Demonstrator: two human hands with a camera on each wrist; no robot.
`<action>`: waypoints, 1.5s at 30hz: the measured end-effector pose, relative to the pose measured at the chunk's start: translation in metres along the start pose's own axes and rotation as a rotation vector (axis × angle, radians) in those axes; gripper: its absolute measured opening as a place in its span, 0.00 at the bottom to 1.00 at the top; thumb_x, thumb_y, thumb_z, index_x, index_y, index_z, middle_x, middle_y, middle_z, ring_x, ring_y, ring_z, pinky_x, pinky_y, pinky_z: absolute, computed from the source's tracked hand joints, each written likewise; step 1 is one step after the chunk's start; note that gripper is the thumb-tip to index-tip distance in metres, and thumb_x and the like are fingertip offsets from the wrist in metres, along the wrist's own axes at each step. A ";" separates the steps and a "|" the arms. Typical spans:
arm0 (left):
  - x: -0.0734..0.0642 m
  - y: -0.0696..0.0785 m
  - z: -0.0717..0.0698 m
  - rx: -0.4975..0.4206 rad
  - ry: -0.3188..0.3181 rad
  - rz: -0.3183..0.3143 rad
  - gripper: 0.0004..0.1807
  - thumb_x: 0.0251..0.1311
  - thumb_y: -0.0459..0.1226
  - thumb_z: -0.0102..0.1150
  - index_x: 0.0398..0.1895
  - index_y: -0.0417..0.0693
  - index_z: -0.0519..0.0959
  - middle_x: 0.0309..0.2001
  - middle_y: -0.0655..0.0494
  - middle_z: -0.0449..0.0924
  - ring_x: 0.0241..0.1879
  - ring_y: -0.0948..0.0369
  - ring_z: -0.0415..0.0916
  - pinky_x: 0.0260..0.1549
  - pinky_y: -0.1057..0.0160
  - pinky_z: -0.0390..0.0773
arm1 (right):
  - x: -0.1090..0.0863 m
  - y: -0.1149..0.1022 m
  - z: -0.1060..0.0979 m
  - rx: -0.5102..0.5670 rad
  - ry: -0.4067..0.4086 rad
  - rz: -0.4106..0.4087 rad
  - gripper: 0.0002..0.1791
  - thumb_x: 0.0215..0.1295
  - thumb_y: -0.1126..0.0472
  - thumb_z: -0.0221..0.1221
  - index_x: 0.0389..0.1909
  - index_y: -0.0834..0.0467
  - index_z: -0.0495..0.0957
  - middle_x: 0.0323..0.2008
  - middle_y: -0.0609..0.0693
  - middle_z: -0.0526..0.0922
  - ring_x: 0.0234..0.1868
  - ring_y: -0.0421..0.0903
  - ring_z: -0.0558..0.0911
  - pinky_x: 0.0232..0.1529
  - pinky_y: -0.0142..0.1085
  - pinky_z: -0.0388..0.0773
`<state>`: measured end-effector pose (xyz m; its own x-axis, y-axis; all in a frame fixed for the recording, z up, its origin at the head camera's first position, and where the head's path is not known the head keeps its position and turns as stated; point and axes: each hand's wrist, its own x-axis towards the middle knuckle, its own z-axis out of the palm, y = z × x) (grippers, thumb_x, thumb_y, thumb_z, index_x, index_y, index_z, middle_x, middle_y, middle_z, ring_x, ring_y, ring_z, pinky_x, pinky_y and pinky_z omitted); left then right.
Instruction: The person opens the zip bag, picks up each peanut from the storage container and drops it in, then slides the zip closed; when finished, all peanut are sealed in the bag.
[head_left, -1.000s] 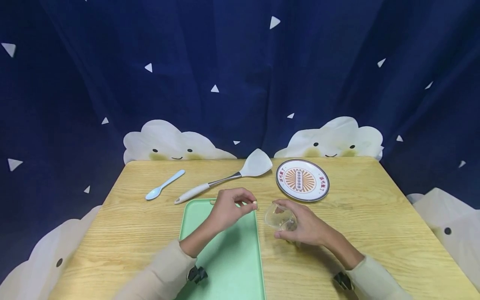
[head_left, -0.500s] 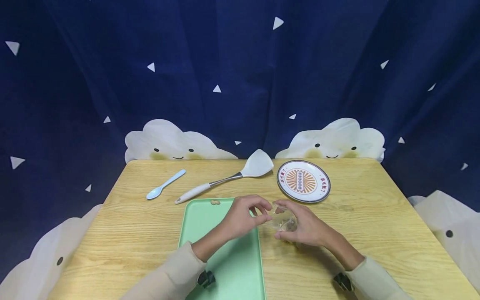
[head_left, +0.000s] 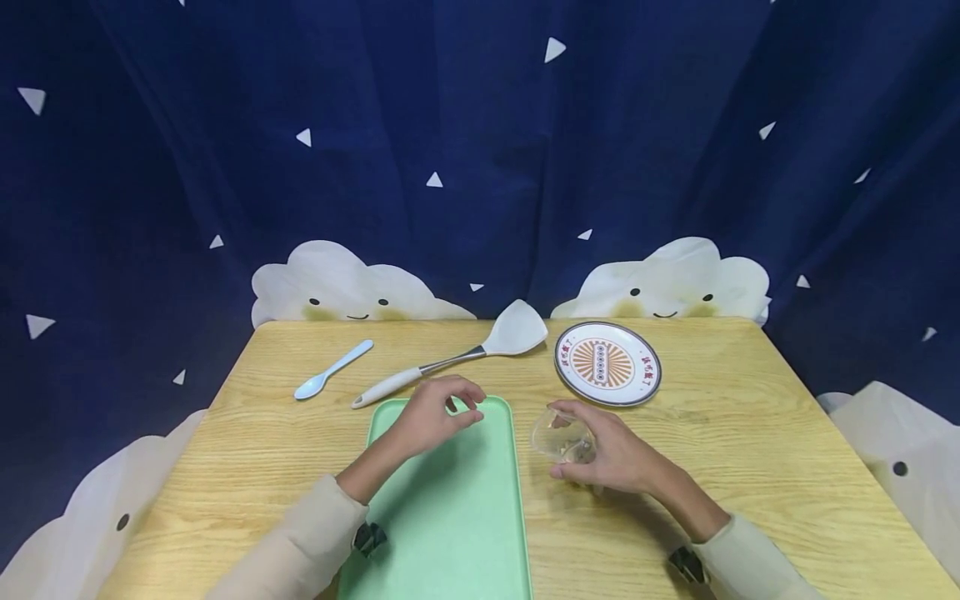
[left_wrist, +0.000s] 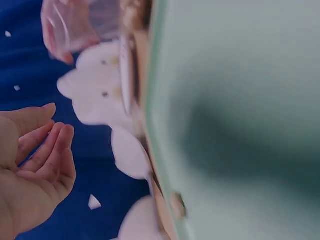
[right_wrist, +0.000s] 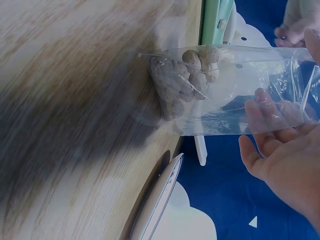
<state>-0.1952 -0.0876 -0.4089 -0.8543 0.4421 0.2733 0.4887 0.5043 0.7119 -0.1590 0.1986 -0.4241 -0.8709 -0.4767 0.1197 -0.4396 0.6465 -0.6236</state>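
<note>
My right hand (head_left: 613, 450) holds a clear plastic bag (head_left: 562, 437) upright near its mouth, to the right of the tray. Several peanuts (right_wrist: 187, 75) lie in the bottom of the bag, seen best in the right wrist view. Above the far end of the green tray (head_left: 465, 517) hovers my left hand (head_left: 437, 417), thumb and fingertips apart and nothing between them. A single peanut (left_wrist: 178, 205) lies at the tray's far edge in the left wrist view; in the head view the left hand hides it.
Behind the tray, a white spatula (head_left: 450, 358) lies at a slant, with a light blue spoon (head_left: 330, 372) to its left. A round printed plate (head_left: 607, 363) sits beyond the bag. A dark blue curtain (head_left: 480, 150) hangs at the table's far edge.
The left hand carried a small pale peanut to the bag's mouth, let go of it there, and came back left over the tray. The right hand and bag stayed put.
</note>
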 end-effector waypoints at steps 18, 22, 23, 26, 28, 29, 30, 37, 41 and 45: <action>-0.003 -0.069 -0.019 0.116 -0.049 -0.196 0.07 0.53 0.28 0.64 0.37 0.39 0.83 0.37 0.45 0.84 0.40 0.50 0.81 0.42 0.52 0.79 | -0.003 0.001 0.000 -0.008 0.016 -0.010 0.44 0.45 0.41 0.71 0.63 0.53 0.66 0.49 0.45 0.81 0.55 0.48 0.78 0.59 0.52 0.71; -0.004 -0.075 -0.018 0.141 -0.066 -0.239 0.06 0.52 0.28 0.64 0.35 0.41 0.83 0.36 0.49 0.84 0.39 0.54 0.80 0.39 0.57 0.79 | -0.003 0.001 0.000 -0.009 0.017 -0.009 0.44 0.45 0.42 0.71 0.63 0.52 0.66 0.49 0.45 0.81 0.55 0.47 0.78 0.58 0.51 0.71; -0.004 -0.076 -0.018 0.149 -0.074 -0.243 0.06 0.52 0.27 0.64 0.34 0.42 0.83 0.36 0.50 0.84 0.38 0.55 0.80 0.39 0.58 0.79 | -0.003 0.001 0.000 -0.007 0.018 -0.009 0.44 0.45 0.41 0.71 0.63 0.52 0.66 0.49 0.45 0.81 0.55 0.47 0.78 0.58 0.51 0.71; -0.004 -0.078 -0.016 0.175 -0.095 -0.223 0.07 0.52 0.26 0.64 0.34 0.44 0.84 0.35 0.52 0.84 0.37 0.58 0.79 0.38 0.60 0.78 | -0.003 0.001 0.000 0.003 0.018 -0.011 0.44 0.45 0.41 0.71 0.63 0.52 0.66 0.49 0.45 0.81 0.55 0.47 0.78 0.58 0.51 0.71; -0.005 -0.078 -0.015 0.193 -0.105 -0.203 0.07 0.52 0.26 0.64 0.33 0.44 0.84 0.35 0.52 0.84 0.36 0.59 0.79 0.38 0.61 0.78 | -0.003 0.001 0.000 0.005 0.017 -0.013 0.44 0.45 0.40 0.70 0.63 0.52 0.66 0.49 0.45 0.81 0.55 0.47 0.78 0.59 0.51 0.71; -0.005 -0.078 -0.015 0.200 -0.108 -0.196 0.07 0.52 0.26 0.64 0.33 0.43 0.84 0.35 0.52 0.84 0.35 0.59 0.79 0.37 0.61 0.78 | -0.003 0.001 0.000 0.003 0.016 -0.014 0.44 0.45 0.40 0.70 0.63 0.52 0.66 0.50 0.45 0.81 0.55 0.47 0.78 0.59 0.51 0.71; -0.004 -0.078 -0.015 0.210 -0.108 -0.188 0.07 0.52 0.26 0.64 0.33 0.43 0.84 0.34 0.52 0.84 0.35 0.59 0.79 0.37 0.61 0.78 | -0.003 0.001 0.000 0.004 0.015 -0.016 0.44 0.45 0.40 0.70 0.63 0.52 0.66 0.50 0.45 0.81 0.55 0.47 0.78 0.59 0.51 0.71; 0.000 -0.075 -0.013 0.297 -0.136 -0.148 0.04 0.53 0.27 0.63 0.28 0.43 0.83 0.31 0.53 0.84 0.32 0.61 0.76 0.35 0.62 0.78 | -0.003 0.000 -0.002 -0.001 0.019 -0.022 0.44 0.45 0.40 0.70 0.63 0.51 0.66 0.49 0.45 0.81 0.55 0.47 0.78 0.58 0.52 0.71; 0.008 -0.075 -0.007 0.346 -0.160 -0.142 0.10 0.55 0.28 0.62 0.19 0.45 0.78 0.23 0.58 0.76 0.26 0.64 0.68 0.28 0.67 0.70 | -0.004 0.002 -0.001 0.000 0.019 -0.020 0.44 0.45 0.40 0.70 0.63 0.52 0.66 0.49 0.45 0.81 0.55 0.47 0.78 0.58 0.51 0.71; 0.009 -0.071 -0.001 0.396 -0.163 -0.146 0.16 0.55 0.29 0.63 0.13 0.48 0.72 0.19 0.61 0.68 0.22 0.66 0.62 0.24 0.70 0.63 | -0.004 0.002 0.000 0.002 0.013 -0.011 0.45 0.45 0.39 0.70 0.63 0.52 0.66 0.50 0.45 0.80 0.55 0.48 0.78 0.58 0.52 0.71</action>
<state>-0.2384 -0.1202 -0.4565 -0.8960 0.4401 0.0600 0.4220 0.8013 0.4241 -0.1567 0.2019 -0.4256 -0.8688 -0.4761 0.1363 -0.4486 0.6401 -0.6237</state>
